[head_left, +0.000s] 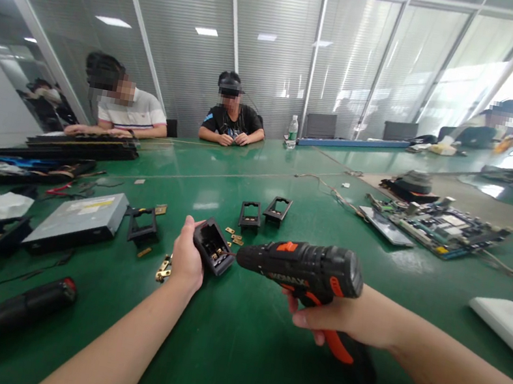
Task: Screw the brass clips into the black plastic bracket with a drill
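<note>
1. Box (pixel 209 237): over table (pixel 229 346), short of far edge; left hand (pixel 188 258) curled round it.
2. Drill (pixel 300 264): right hand (pixel 341 316) wrapped round it.
3. Step: apparently fastening or unfastening; next wants bit (pixel 228 254) steady, aligned.

Left forearm (pixel 125 331) slants forward to a curled left grip (pixel 187 258); right forearm (pixel 457 376) reaches inward to a wrapped right grip (pixel 353 316).

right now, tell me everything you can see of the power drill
The power drill has a black, plastic-looking body with an orange top switch, orange grip trim and side lettering that looks like KOMAX. Its barrel lies roughly level, grip slanting down; the base is dim. The right hand wraps the grip, holding it above the green table. From the chuck, a thin bit points into the black housing in the left hand; contact is unclear.
</note>
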The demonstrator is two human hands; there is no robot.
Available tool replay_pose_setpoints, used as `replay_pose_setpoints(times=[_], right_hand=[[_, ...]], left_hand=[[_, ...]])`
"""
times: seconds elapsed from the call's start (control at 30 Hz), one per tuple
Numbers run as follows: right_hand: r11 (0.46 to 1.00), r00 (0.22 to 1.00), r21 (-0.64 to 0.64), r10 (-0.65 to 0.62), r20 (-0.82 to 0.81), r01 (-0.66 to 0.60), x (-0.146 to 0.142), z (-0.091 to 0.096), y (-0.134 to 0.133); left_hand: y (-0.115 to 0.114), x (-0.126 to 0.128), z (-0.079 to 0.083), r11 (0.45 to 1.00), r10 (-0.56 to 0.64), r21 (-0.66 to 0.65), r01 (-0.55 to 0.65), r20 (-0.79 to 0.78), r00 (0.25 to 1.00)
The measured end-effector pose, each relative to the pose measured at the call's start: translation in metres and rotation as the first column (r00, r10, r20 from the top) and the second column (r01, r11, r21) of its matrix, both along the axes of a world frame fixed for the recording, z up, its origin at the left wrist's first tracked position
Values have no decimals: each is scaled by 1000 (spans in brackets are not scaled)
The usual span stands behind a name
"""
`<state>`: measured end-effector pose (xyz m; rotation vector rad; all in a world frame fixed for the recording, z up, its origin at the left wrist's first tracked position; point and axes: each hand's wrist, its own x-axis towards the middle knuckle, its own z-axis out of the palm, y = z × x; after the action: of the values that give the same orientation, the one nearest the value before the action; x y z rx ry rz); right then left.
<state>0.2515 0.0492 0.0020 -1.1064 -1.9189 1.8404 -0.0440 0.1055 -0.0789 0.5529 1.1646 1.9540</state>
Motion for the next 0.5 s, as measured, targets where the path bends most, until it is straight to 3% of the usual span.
replay_pose_setpoints(times=[0.2,0.4,0.5], right_hand=[[1000,996,-9,-15,-88,14,6,-8,9],[1000,997,-24,-21,-69,19,2,-9,7],[1000,997,-19,6,-73,-8,0,-6,3]], left_hand=[[1,-2,7,998,24,-68,-17,116,993],[-1,-10,9,991,-37,-124,43,43,998],[-1,-14,11,971,-104,-202,124,105,989]])
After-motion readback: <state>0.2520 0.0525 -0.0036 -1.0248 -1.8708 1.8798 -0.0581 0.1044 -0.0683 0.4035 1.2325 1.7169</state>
